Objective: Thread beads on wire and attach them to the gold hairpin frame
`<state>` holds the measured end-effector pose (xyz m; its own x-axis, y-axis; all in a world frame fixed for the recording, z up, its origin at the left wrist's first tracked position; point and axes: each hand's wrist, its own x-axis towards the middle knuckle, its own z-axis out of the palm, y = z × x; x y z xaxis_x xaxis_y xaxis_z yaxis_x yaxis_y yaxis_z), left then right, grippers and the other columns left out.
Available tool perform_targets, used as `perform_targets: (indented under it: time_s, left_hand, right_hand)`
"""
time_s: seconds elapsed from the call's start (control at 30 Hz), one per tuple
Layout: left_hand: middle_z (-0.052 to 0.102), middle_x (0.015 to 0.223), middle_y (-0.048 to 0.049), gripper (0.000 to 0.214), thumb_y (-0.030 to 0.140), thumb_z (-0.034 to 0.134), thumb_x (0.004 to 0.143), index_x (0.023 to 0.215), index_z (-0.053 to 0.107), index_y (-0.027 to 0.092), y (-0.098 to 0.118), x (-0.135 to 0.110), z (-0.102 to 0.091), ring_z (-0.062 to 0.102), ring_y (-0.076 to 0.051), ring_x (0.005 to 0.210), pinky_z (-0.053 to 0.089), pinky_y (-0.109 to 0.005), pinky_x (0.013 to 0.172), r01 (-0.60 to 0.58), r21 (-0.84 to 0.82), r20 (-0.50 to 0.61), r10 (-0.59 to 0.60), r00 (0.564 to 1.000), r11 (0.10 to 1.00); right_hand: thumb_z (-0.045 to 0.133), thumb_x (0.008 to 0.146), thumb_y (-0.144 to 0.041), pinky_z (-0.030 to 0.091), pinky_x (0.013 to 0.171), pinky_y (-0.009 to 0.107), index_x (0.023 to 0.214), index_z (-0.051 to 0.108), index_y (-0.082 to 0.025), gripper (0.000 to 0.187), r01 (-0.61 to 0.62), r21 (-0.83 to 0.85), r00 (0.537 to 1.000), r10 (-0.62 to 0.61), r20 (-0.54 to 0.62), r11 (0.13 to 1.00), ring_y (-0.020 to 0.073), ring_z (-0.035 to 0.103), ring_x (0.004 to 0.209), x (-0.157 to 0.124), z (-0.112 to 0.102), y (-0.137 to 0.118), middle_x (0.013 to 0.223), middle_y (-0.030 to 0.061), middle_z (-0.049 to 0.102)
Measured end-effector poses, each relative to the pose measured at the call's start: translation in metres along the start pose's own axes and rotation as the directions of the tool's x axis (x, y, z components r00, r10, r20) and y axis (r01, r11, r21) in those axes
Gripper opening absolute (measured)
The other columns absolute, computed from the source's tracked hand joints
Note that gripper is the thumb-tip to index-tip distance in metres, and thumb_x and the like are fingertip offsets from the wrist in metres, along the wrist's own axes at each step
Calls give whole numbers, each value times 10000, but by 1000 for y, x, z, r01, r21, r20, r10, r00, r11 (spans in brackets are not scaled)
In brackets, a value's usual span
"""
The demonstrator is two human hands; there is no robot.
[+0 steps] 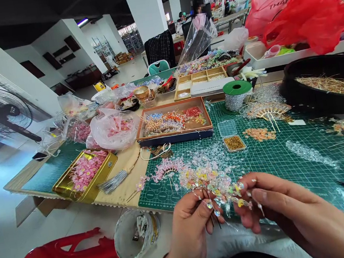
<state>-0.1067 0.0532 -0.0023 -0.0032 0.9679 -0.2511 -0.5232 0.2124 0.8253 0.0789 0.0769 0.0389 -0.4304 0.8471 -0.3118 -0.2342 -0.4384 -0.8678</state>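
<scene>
As the left hand [188, 232] pinched the thin dark wire stems of a beaded floral hair ornament [209, 181] between thumb and fingers, the right hand [280, 203] closed almost shut on a bead-tipped wire at its edge, though exactly which strand it held was hard to tell. The ornament hung between the two hands, off the table. A hard pull could have kinked or snapped those fine wires, and a loose pinch could have let beads drop to the floor. Beyond the fingertips, more beaded sprays [167, 167] lay across a green cutting mat [288, 147], near a small tray of gold beads [234, 143], while a bundle of silver wire [114, 182] lay further left on the wooden tabletop [132, 168].
</scene>
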Motion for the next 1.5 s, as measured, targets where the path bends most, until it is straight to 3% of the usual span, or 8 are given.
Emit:
perform_targets:
  time_s: [0.2,0.67,0.8,1.03,1.13,1.3,1.4,1.5]
  left_hand:
    - [657,647,-1,311,404,878,726,788,737,134,-2,-1,-2,579,-73,538,323,-160,467,20,-2,-30,-20,999,1000]
    - [644,688,-12,297,426,777,833,761,710,146,-7,0,-11,465,-68,539,324,-187,492,-74,155,32,70,997,985]
    - [650,720,-27,277,406,718,892,777,716,154,-12,1,-19,491,-85,571,352,-190,505,-126,243,77,110,991,962]
    - [651,719,-31,277,423,699,897,760,732,184,-10,-2,-17,550,-128,622,371,-189,484,-189,322,66,177,982,928]
    - [661,712,-38,299,435,689,895,719,757,203,-4,-2,-14,542,-139,600,383,-211,488,-237,415,65,231,971,878]
    - [742,743,-49,254,375,655,920,756,811,258,8,-5,-10,627,-189,688,473,-285,708,-339,626,127,337,933,702]
    - [762,763,-46,211,341,660,913,800,826,276,9,-7,-11,650,-200,701,469,-290,708,-355,692,144,361,921,629]
    - [771,762,-42,192,307,663,908,813,828,283,8,-9,-12,660,-202,692,469,-293,708,-362,727,150,380,913,583]
  right_hand:
    - [701,872,-544,547,740,307,937,726,-260,292,2,20,998,-4,62,1000,183,691,750,-1,2,2,781,18,752]
    - [782,740,-629,560,727,296,887,731,-287,376,56,-38,990,-60,-125,998,189,676,731,-6,16,2,761,7,737]
    - [818,726,-576,560,703,241,915,728,-308,341,58,-30,978,-63,-199,998,170,673,741,-6,20,8,753,-18,721]
    - [776,748,-593,587,707,269,878,724,-293,331,58,-165,974,-92,-207,985,194,685,730,-5,18,8,748,-4,718]
    - [751,744,-628,605,733,295,867,733,-302,349,79,-237,970,-130,-208,968,222,701,771,-4,18,6,798,12,746]
    - [745,755,-630,610,739,294,950,733,-313,372,154,-363,929,-260,-264,919,239,704,846,-3,16,5,941,18,762]
    - [721,795,-603,600,733,283,896,746,-309,311,223,-477,920,-346,-185,850,225,689,806,-1,12,5,903,20,749]
    - [738,789,-583,581,724,258,873,748,-318,278,226,-515,903,-376,-207,827,202,670,773,-1,12,5,902,5,740]
